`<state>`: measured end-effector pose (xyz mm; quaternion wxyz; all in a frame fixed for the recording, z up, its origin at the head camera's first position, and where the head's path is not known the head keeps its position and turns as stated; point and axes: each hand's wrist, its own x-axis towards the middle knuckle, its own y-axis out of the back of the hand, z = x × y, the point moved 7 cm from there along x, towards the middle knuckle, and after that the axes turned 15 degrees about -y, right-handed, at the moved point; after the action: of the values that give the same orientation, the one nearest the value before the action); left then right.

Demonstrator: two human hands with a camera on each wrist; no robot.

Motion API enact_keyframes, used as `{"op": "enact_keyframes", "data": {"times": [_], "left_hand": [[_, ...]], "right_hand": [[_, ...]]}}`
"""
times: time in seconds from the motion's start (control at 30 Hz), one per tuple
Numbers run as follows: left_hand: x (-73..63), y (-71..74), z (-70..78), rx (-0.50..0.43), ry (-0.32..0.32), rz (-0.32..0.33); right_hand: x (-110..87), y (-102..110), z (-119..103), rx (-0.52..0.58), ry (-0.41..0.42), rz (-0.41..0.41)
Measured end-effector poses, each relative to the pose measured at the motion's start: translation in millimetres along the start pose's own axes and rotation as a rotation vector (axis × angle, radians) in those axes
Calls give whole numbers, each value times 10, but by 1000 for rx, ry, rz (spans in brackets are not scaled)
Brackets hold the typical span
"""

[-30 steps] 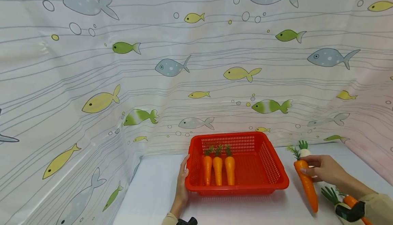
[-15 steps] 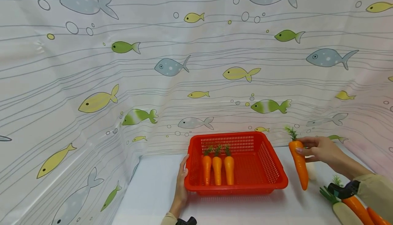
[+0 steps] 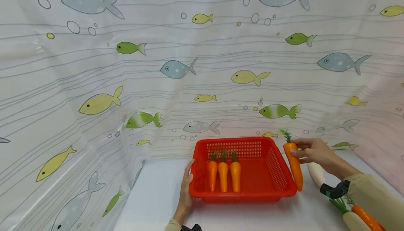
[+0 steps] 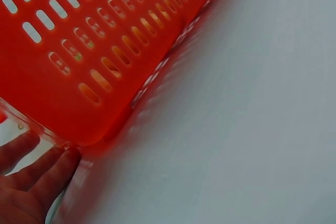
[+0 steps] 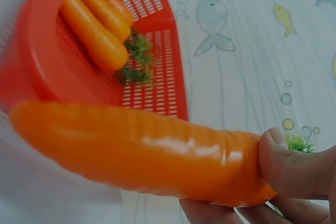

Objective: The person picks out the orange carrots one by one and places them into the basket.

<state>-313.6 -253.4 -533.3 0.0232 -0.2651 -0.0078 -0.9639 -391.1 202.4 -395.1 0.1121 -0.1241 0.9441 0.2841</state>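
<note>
A right hand (image 3: 318,154) pinches a leafy-topped carrot (image 3: 294,164) by its thick end, thumb opposite fingers, at the right side of a red basket (image 3: 240,196). A left hand (image 3: 186,189), fingers extended, touches the basket's left side. Inside its left half lie 3 carrots (image 3: 223,176). To its right lie 2 white radishes (image 3: 316,174) and another carrot (image 3: 366,217); behind it hangs a fish-print sheet (image 3: 221,52).

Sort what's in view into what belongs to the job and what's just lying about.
In the job, apparently:
red basket, touched by the left hand
held carrot, in the right hand
three carrots in the basket
probably the loose carrot at lower right

Just lying about, apparently:
farther white radish
nearer white radish
</note>
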Motion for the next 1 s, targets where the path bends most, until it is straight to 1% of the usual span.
{"op": "enact_keyframes", "data": {"times": [0.17,0.3,0.4,0.5,0.63,0.77,1.0], "left_hand": [[15,-5,-12,16,4,-4],[12,-12,-15,20,-5,3],[9,-21,-7,19,-3,11],[4,-18,1,27,2,18],[-6,-15,2,22,0,17],[-9,-23,4,10,-1,12],[2,-22,14,8,-5,17]], "right_hand": [[54,46,-113,5,20,20],[105,87,-169,33,17,7],[149,59,-210,46,18,-11],[181,-35,-256,62,19,-29],[225,-215,-295,84,20,-55],[318,-399,-297,106,-1,-70],[497,-714,-316,187,-24,-106]]}}
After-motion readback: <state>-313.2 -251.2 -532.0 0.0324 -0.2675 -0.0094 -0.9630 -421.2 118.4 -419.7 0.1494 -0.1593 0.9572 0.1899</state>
